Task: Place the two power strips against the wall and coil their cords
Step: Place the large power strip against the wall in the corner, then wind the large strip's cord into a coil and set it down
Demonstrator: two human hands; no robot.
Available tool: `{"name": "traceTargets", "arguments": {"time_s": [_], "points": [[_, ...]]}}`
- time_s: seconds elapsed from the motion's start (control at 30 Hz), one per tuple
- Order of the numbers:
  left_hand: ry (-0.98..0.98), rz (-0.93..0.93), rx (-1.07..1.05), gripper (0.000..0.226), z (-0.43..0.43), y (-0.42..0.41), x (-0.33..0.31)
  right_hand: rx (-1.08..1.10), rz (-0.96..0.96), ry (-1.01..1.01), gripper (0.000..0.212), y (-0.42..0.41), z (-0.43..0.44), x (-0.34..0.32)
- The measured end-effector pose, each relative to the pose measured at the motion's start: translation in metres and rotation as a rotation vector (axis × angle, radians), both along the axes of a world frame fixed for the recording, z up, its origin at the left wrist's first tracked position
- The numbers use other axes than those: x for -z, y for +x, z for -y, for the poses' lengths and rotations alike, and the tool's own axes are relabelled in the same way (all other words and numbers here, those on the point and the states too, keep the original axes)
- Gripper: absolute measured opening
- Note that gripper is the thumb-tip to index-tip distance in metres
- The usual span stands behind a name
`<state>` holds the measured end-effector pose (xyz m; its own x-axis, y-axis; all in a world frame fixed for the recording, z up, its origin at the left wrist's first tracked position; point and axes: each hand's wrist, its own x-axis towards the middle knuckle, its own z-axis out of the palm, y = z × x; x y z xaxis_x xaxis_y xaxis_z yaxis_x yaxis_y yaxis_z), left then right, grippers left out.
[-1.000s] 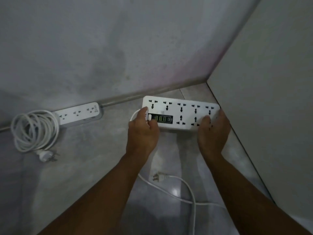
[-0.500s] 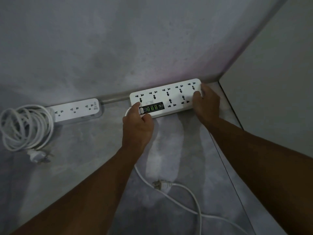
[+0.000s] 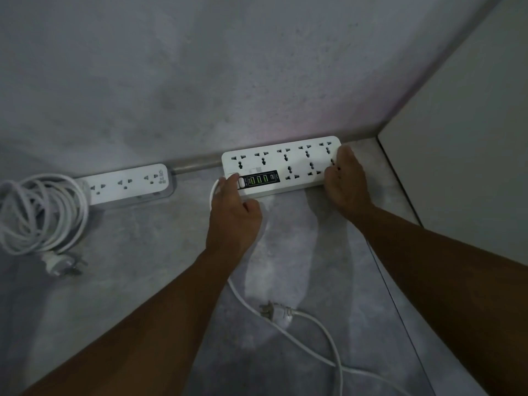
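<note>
Both hands, left (image 3: 233, 208) and right (image 3: 344, 182), apparently gripping the large power strip (image 3: 281, 164) against the wall (image 3: 200, 81).

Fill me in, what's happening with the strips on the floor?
A person has both hands on the big strip: left hand at its cord end, right hand at the far end, holding it along the wall base near the corner. Its cord lies loose on the floor with the plug free. The small strip already sits by the wall, its cord coiled beside it.
</note>
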<state>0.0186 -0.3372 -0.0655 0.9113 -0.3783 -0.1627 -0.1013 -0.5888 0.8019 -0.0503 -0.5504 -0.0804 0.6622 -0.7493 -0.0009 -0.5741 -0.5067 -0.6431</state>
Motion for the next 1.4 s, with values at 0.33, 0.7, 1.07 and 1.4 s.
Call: {"name": "traceTargets", "arguments": {"time_s": [0.33,0.7,1.07,1.4], "points": [[-0.018,-0.018,0.057,0.069,0.004,-0.009,0.004,-0.071,-0.176,-0.033,0.065,0.014,-0.017,0.006],[-0.017,0.412,0.406,0.053,-0.021,-0.013,0.0,-0.091,0.057,-0.122,0.067,-0.008,-0.038,-0.009],[0.072,0.428,1.102,0.034,-0.058,-0.079,0.026,-0.035,0.252,-0.069,0.037,-0.081,-0.084,-0.001],[-0.067,0.151,0.277,0.013,-0.024,-0.025,-0.022,-0.078,0.026,0.858,0.043,-0.07,-0.096,-0.048]]}}
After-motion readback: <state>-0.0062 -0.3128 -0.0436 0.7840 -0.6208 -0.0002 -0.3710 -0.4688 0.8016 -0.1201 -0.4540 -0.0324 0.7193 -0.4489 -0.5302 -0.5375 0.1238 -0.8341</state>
